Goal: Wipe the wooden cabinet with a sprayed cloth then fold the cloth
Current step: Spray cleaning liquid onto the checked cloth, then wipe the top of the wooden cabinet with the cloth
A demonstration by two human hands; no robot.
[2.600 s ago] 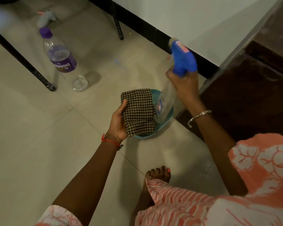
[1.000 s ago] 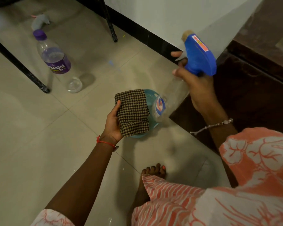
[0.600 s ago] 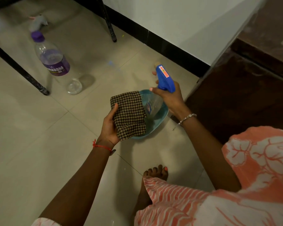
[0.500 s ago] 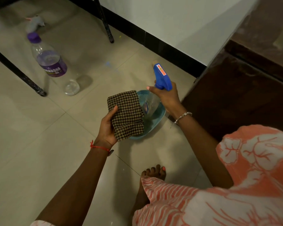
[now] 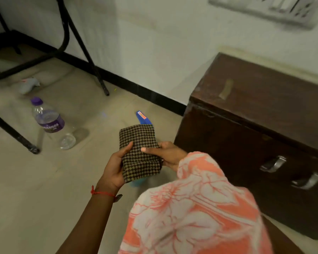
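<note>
I hold the folded checked cloth [image 5: 140,153] at centre frame with both hands. My left hand [image 5: 114,168] grips its lower left edge, thumb on top. My right hand [image 5: 165,154] grips its right edge, thumb pressed on the face. The wooden cabinet [image 5: 255,140] stands at right of frame, near the cloth but not touching it. The blue spray bottle [image 5: 143,118] shows just above the cloth, on the floor [image 5: 35,189]; its body is hidden. A clear water bottle [image 5: 48,120] lies at left, well apart.

Judged risks from here:
- Transfer to one hand: the folded layers may open, so the wipe starts with a loose pad.
- Wiping the cabinet front: the cloth may snag on the metal handles [image 5: 273,164] at lower right.
- Stepping or shifting: the spray bottle near the cloth may be knocked over.
</note>
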